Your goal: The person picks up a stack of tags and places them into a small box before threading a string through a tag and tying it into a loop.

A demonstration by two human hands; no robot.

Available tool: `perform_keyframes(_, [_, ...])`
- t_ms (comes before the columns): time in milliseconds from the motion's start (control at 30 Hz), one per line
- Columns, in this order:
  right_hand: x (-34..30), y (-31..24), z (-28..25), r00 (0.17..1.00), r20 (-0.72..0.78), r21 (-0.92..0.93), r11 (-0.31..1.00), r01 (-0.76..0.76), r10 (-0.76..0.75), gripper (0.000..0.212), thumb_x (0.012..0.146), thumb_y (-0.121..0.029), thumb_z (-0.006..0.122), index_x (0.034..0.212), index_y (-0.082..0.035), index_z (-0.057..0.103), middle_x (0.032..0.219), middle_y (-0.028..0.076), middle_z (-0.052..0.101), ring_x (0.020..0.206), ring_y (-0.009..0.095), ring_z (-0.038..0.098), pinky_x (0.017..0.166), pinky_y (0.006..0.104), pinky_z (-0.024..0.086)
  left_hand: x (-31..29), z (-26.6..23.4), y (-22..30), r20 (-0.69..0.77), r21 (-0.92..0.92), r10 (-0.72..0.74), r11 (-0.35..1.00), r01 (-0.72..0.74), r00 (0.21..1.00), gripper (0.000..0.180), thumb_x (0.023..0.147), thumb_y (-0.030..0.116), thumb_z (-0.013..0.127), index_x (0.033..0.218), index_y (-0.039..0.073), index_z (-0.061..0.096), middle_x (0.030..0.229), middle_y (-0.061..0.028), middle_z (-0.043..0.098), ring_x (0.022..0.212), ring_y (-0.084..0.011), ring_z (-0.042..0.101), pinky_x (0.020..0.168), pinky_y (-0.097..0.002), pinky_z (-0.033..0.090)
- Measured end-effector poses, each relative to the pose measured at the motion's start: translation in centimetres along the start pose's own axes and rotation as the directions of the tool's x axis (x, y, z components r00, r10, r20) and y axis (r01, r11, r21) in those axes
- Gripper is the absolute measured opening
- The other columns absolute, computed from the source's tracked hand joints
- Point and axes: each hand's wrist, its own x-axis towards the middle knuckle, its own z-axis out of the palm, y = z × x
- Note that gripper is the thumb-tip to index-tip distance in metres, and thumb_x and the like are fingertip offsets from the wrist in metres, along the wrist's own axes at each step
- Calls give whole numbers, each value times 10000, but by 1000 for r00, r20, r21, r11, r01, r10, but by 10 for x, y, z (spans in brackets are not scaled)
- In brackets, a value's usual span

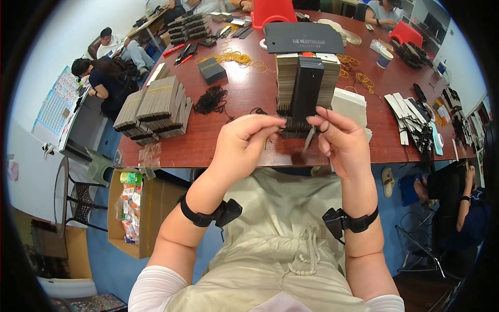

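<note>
Fingertip work seems the step in hand, done just on the near side of black cards that rest in front of tall grey-brown card stacks on the red-brown surface. The left hand has its grip pinched together at the tips; whether a strand sits between them is too small to tell. The right hand has its grip closed on a slender grey piece, which points downward above the surface, between the hands. A tangle of dark cord lies farther left. Judged from this, the next move calls for a steady pinch and close aim.
</note>
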Motion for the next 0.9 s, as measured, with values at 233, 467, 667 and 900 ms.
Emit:
perform_keyframes(233, [-3, 1, 24, 1000, 10, -320, 947, -22, 26, 216, 837, -39, 662, 1043, 18, 628, 797, 65, 671, 569, 68, 563, 483, 194, 446, 23, 12, 28, 161, 379, 563, 723, -578, 810, 206, 816, -26, 640, 1019, -1, 632, 883, -72, 666, 831, -143, 626, 801, -279, 507])
perform_keyframes(467, [0, 9, 14, 996, 90, -67, 998, 4, 2, 175, 884, -56, 591, 1046, -2, 631, 766, 52, 638, 566, 76, 556, 473, 204, 443, -4, 16, -5, 391, -419, -186, 836, 355, 901, 417, 810, -94, 629, 1215, -62, 533, 1121, -96, 600, 1025, -186, 598, 891, -338, 506])
perform_keyframes(667, [-4, 7, 9, 994, 82, -308, 950, -42, 71, 184, 877, -27, 569, 1034, 3, 661, 777, 62, 653, 588, 77, 577, 501, 213, 471, -10, 28, -35, 342, -436, -136, 854, 285, 930, 434, 793, -108, 645, 1210, -51, 541, 1111, -85, 572, 1046, -178, 583, 906, -340, 518])
perform_keyframes(900, [-6, -12, 17, 972, -52, -537, 827, 165, -227, 186, 878, -1, 524, 1011, 25, 653, 785, 83, 653, 586, 68, 569, 522, 205, 466, -15, 34, -49, 266, -346, -193, 895, 281, 944, 477, 768, -110, 671, 1224, -40, 550, 1156, -104, 573, 1066, -162, 578, 929, -314, 507])
